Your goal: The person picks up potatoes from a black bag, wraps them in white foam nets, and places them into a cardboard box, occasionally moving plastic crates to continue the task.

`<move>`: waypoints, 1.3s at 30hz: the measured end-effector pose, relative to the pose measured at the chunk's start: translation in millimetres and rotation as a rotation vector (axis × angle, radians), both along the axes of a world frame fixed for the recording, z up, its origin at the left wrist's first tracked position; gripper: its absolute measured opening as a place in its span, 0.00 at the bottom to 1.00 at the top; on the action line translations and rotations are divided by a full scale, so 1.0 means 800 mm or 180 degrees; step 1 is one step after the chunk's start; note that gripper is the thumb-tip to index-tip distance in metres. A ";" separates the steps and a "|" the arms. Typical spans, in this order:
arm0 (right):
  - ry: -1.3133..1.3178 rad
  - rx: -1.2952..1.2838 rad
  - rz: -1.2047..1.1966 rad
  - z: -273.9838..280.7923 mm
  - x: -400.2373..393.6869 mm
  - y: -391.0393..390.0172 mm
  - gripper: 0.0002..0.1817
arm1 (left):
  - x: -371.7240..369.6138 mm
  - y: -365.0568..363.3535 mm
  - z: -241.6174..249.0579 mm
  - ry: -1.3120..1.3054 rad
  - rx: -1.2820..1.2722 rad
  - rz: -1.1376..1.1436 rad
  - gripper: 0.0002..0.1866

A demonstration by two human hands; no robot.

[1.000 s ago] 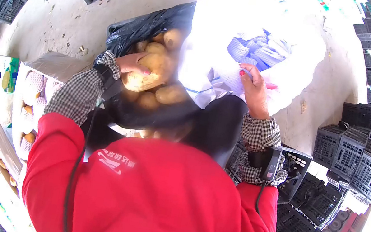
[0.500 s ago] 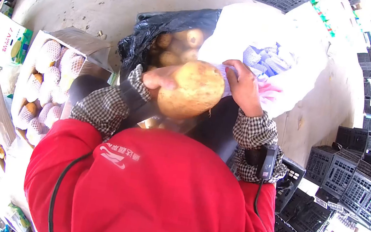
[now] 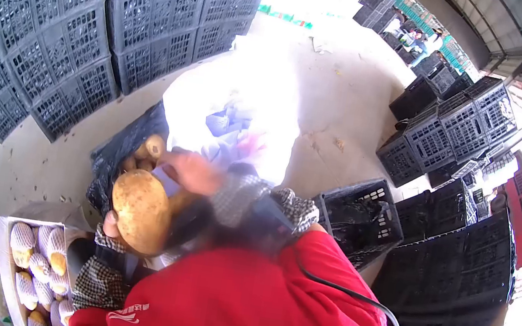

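My left hand (image 3: 111,228) holds a large tan potato (image 3: 140,210) up in front of my chest; only a few fingers show beneath it. Blurred with motion, my right hand (image 3: 190,173) is just above the potato and seems to hold a pale foam net sleeve (image 3: 167,183) against it. Behind them a black bag (image 3: 121,152) holds more potatoes (image 3: 154,146). A white sack (image 3: 230,101) with blue-white foam sleeves (image 3: 223,123) stands beyond it.
An open carton (image 3: 3,259) at the lower left holds several net-wrapped potatoes (image 3: 32,250). Tall stacks of black plastic crates (image 3: 94,16) rise at the left; more crates (image 3: 426,140) stand at the right, one (image 3: 361,212) close to my right elbow. Bare concrete floor lies between.
The view has swung up and left. The potato has moved down and to the left in my left hand; my right hand has left the white sack and come over the potato.
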State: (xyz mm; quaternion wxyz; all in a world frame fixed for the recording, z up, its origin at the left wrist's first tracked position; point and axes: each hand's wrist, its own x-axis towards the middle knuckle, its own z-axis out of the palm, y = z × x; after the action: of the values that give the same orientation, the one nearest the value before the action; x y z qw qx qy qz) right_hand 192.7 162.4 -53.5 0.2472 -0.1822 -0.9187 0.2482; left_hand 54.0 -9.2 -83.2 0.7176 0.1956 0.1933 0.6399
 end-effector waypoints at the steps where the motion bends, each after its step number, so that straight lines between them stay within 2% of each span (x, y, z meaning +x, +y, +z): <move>1: 0.0169 -0.0183 0.0235 -0.012 -0.008 0.001 0.08 | 0.006 0.003 0.003 -0.0103 0.0195 -0.0084 0.46; 4: 0.0046 -0.0868 0.0676 -0.025 -0.027 0.000 0.09 | 0.033 0.010 0.020 -0.0022 0.0396 0.0344 0.44; 7: -0.0334 -0.2246 0.0459 -0.007 -0.036 -0.004 0.13 | 0.024 0.001 0.024 -0.0233 0.0142 0.0187 0.43; 8: 0.0254 -0.3088 0.0672 -0.026 -0.032 0.006 0.16 | 0.018 -0.001 0.022 -0.0212 0.0208 0.0118 0.41; 10: 0.0780 -0.5377 0.1703 -0.089 -0.064 -0.001 0.19 | 0.007 -0.002 0.007 -0.0460 0.0072 0.0356 0.40; 11: 0.0880 -0.5080 0.1766 -0.109 -0.053 -0.011 0.20 | 0.002 -0.001 -0.003 -0.0576 0.0003 0.0468 0.40; 12: 0.0982 -0.4781 0.1810 -0.094 -0.042 -0.031 0.22 | -0.006 0.002 -0.014 -0.0405 0.0043 0.0494 0.39; 13: 0.1087 -0.4486 0.1836 -0.079 -0.030 -0.051 0.23 | -0.009 0.007 -0.016 -0.0436 0.0065 0.0516 0.39; 14: 0.1057 -0.5256 0.1564 -0.054 -0.029 -0.064 0.22 | -0.010 0.010 -0.019 -0.0469 0.0078 0.0543 0.39; 16: 0.0867 -0.6990 0.0890 -0.065 -0.049 -0.056 0.18 | -0.010 0.013 -0.018 -0.0519 0.0013 0.0599 0.39; 18: 0.1151 -0.5177 0.1104 -0.097 -0.047 -0.041 0.18 | -0.004 0.013 -0.008 -0.0551 -0.0146 0.0628 0.38; 21: 0.1662 -0.4522 0.0798 -0.055 -0.043 -0.046 0.16 | 0.009 0.014 0.008 -0.0497 -0.0041 0.0488 0.36; 23: 0.1953 -0.5488 0.0460 -0.054 -0.039 -0.028 0.14 | 0.011 0.019 0.007 -0.0340 -0.0013 0.0455 0.34; 25: 0.1718 -0.4805 -0.0059 -0.058 -0.039 -0.016 0.12 | 0.011 0.023 -0.001 -0.0149 -0.0089 0.0497 0.34; 26: 0.1592 -0.4463 -0.0317 -0.060 -0.039 -0.012 0.11 | 0.012 0.023 0.004 -0.0310 -0.0144 0.0378 0.33; 29: 0.1370 -0.2822 -0.0261 -0.047 -0.036 -0.006 0.09 | 0.014 0.029 0.000 -0.0036 -0.0120 0.0202 0.33; 30: 0.1379 -0.2494 -0.0083 -0.056 -0.038 0.001 0.09 | 0.014 0.033 -0.008 -0.0011 -0.0174 0.0249 0.33; 33: 0.1028 -0.0769 0.0237 -0.040 -0.043 -0.006 0.10 | 0.010 0.043 -0.043 0.0030 -0.0235 0.0418 0.32; 34: 0.0314 -0.0686 0.0133 -0.021 -0.042 -0.018 0.10 | 0.010 0.045 -0.048 0.0019 -0.0214 0.0463 0.31; 37: 0.0436 0.0127 0.0309 -0.028 -0.051 -0.033 0.09 | 0.013 0.045 -0.043 -0.0497 -0.0305 0.0468 0.29; 39: 0.0571 0.0040 0.0202 -0.034 -0.049 -0.045 0.09 | 0.013 0.041 -0.023 -0.0765 -0.0454 0.0521 0.28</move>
State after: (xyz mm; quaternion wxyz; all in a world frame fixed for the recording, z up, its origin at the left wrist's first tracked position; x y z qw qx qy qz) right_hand 153.5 126.7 -80.6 0.3217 -0.1284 -0.8998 0.2655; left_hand 64.2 24.0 -101.8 0.6931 0.0497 0.1663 0.6997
